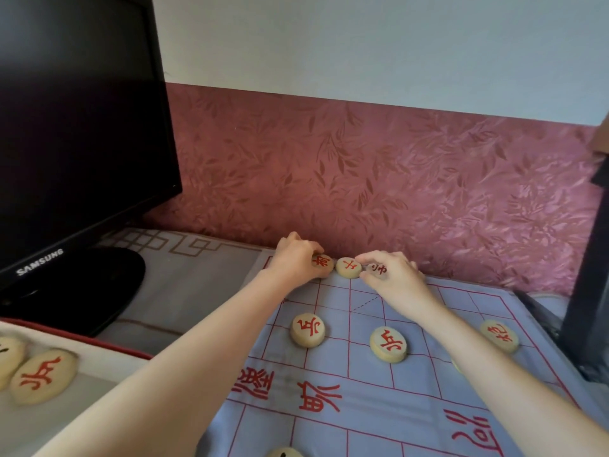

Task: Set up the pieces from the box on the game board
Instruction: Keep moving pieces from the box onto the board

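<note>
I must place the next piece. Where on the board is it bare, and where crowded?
Bare: back row right of the right hand; lettered strip below the front-left piece and front-middle piece. Crowded: far edge, where left hand pinches the left-end piece and right hand the right-end piece, beside the centre piece.

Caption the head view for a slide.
Left hand and right hand hold red-lettered pieces on the board, far row.

Black Samsung monitor [82,127] at left, grey patterned cloth [184,278] beneath, maroon leaf-patterned wallcovering [395,179] behind
</note>
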`<state>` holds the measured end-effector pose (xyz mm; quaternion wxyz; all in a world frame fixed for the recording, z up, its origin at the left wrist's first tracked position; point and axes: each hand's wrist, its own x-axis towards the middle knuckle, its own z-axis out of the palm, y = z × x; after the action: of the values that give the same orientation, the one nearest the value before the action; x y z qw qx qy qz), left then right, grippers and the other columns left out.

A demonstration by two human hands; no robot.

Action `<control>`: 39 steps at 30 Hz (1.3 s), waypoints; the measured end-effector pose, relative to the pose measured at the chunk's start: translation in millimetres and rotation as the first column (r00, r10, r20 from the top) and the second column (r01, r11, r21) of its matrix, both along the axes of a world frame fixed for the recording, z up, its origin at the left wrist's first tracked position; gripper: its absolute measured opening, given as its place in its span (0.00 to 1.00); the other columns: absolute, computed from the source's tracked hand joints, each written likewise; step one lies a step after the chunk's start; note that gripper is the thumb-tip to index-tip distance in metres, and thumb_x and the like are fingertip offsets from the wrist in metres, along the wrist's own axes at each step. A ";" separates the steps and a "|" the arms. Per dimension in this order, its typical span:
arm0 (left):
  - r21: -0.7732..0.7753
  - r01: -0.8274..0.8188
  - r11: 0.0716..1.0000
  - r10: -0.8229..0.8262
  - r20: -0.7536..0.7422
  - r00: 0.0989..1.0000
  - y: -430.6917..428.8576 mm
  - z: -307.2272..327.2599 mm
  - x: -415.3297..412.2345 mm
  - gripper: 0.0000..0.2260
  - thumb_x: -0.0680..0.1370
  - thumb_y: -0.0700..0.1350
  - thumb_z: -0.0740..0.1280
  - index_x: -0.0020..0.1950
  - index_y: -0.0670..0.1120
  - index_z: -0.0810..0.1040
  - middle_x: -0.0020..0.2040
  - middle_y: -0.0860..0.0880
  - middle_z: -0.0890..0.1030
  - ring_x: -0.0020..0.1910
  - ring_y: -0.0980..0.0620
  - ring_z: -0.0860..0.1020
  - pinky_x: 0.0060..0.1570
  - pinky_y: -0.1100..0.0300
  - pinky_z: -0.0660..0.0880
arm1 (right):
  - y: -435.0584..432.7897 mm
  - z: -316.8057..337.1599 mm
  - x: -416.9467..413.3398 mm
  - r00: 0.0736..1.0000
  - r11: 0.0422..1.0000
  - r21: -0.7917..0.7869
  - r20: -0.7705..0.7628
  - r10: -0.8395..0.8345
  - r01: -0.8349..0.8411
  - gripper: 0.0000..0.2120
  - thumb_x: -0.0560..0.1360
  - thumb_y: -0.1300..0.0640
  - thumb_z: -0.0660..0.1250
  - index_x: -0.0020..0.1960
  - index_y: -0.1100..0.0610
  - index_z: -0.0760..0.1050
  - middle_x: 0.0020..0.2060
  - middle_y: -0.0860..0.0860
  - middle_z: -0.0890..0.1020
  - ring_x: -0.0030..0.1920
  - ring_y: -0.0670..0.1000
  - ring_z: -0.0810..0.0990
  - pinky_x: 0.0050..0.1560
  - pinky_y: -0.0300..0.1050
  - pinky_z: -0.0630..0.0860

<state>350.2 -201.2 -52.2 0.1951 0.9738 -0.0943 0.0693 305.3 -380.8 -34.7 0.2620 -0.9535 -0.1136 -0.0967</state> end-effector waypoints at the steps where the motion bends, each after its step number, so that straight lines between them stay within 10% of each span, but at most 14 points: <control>1: 0.017 0.012 1.000 -0.012 0.004 1.000 0.4 -1.3 0.6 0.26 0.71 0.56 0.69 0.67 0.50 0.71 0.63 0.43 0.72 0.64 0.45 0.63 0.62 0.56 0.60 | 0.3 -0.5 -1.1 1.000 1.000 -0.002 -0.001 -0.001 0.001 0.13 0.78 0.56 0.62 0.62 0.48 0.75 0.37 0.36 0.63 0.62 0.52 0.66 0.52 0.40 0.56; 5: -0.015 0.000 1.000 0.002 0.103 0.995 6.2 -1.0 1.3 0.24 0.73 0.55 0.67 0.67 0.49 0.71 0.61 0.47 0.76 0.63 0.46 0.64 0.59 0.57 0.60 | 3.0 -1.2 -8.3 1.000 1.000 0.004 -0.003 0.030 -0.030 0.13 0.78 0.56 0.62 0.61 0.47 0.75 0.38 0.35 0.64 0.55 0.49 0.66 0.43 0.37 0.51; 10: -0.322 0.092 0.942 -0.080 0.050 0.996 24.2 13.7 -23.2 0.17 0.73 0.48 0.70 0.59 0.46 0.77 0.54 0.48 0.82 0.55 0.52 0.76 0.57 0.63 0.71 | 16.5 5.1 -17.9 0.986 0.985 0.055 -0.032 0.164 -0.162 0.13 0.76 0.57 0.64 0.60 0.48 0.75 0.43 0.36 0.71 0.61 0.49 0.68 0.64 0.44 0.63; 12: -0.372 0.103 0.922 -0.093 0.046 0.995 35.6 23.3 -42.6 0.14 0.73 0.48 0.70 0.58 0.46 0.79 0.54 0.49 0.82 0.53 0.55 0.78 0.52 0.67 0.70 | 26.8 11.8 -24.9 0.976 0.975 0.077 -0.032 0.214 -0.211 0.14 0.77 0.57 0.64 0.61 0.49 0.75 0.43 0.34 0.70 0.60 0.46 0.68 0.58 0.30 0.63; 20: -0.056 0.040 0.998 -0.043 -0.061 0.997 129.8 41.3 -158.8 0.13 0.77 0.49 0.65 0.62 0.54 0.75 0.60 0.57 0.73 0.62 0.59 0.69 0.61 0.63 0.64 | 88.9 27.6 -74.7 0.891 0.900 0.185 -0.162 0.423 -0.394 0.14 0.77 0.57 0.64 0.61 0.52 0.75 0.55 0.44 0.78 0.57 0.42 0.75 0.57 0.34 0.67; 31: -0.171 -0.013 0.985 0.050 0.214 0.975 217.4 36.3 -287.2 0.12 0.73 0.46 0.70 0.55 0.55 0.80 0.56 0.59 0.79 0.55 0.65 0.73 0.55 0.75 0.67 | 190.0 33.3 -181.1 0.702 0.732 0.096 -0.224 0.677 -0.675 0.15 0.76 0.52 0.64 0.63 0.50 0.74 0.60 0.44 0.78 0.58 0.41 0.74 0.57 0.34 0.69; 39: -0.126 -0.103 0.987 0.104 0.000 0.995 230.8 25.7 -346.8 0.14 0.72 0.51 0.70 0.51 0.67 0.72 0.55 0.64 0.77 0.54 0.64 0.76 0.55 0.66 0.74 | 208.1 20.0 -240.9 0.544 0.603 0.057 -0.369 0.753 -0.796 0.20 0.73 0.49 0.69 0.64 0.48 0.73 0.61 0.44 0.76 0.61 0.41 0.72 0.62 0.37 0.68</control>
<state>3.4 29.6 -26.5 0.2518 0.9629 -0.0398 0.0885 64.3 -172.6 -14.7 0.2368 -0.8187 -0.4791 0.2102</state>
